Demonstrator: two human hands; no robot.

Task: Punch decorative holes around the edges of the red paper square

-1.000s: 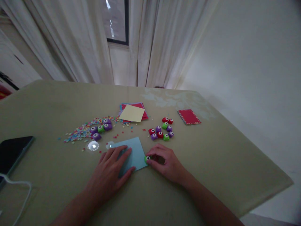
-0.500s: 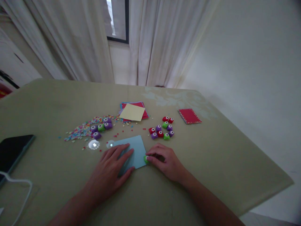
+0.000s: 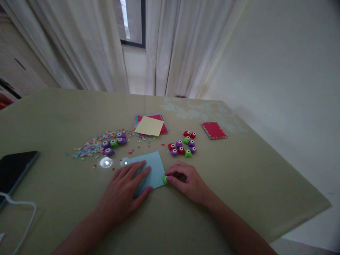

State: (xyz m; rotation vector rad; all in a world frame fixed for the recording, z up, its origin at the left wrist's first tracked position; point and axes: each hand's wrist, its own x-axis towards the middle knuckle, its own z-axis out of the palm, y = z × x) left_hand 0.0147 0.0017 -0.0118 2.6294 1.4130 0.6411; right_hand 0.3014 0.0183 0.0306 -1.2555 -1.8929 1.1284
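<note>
A light blue square of paper [image 3: 156, 166] lies on the table in front of me. My left hand [image 3: 124, 187] rests flat over its left part, fingers spread. At the paper's right corner, my right hand [image 3: 190, 181] pinches a small green eyeball-shaped piece [image 3: 164, 180] between thumb and fingers. The piece touches or overlaps the paper's edge; most of it is hidden by the fingertips. Just beyond the right hand sits a group of red, purple and green eyeball pieces [image 3: 181, 151].
Colourful confetti bits [image 3: 91, 147] are scattered at the left, with more eyeball pieces [image 3: 114, 143] among them. Behind lie stacked paper squares [image 3: 150, 126], a yellow one on top. A red square with a dashed border [image 3: 214, 130] is at right. A dark phone or tablet [image 3: 16, 170] and white cable [image 3: 25, 203] lie far left.
Almost nothing differs. Both hands keep their places on the paper and the green piece; the view has shifted very slightly.
</note>
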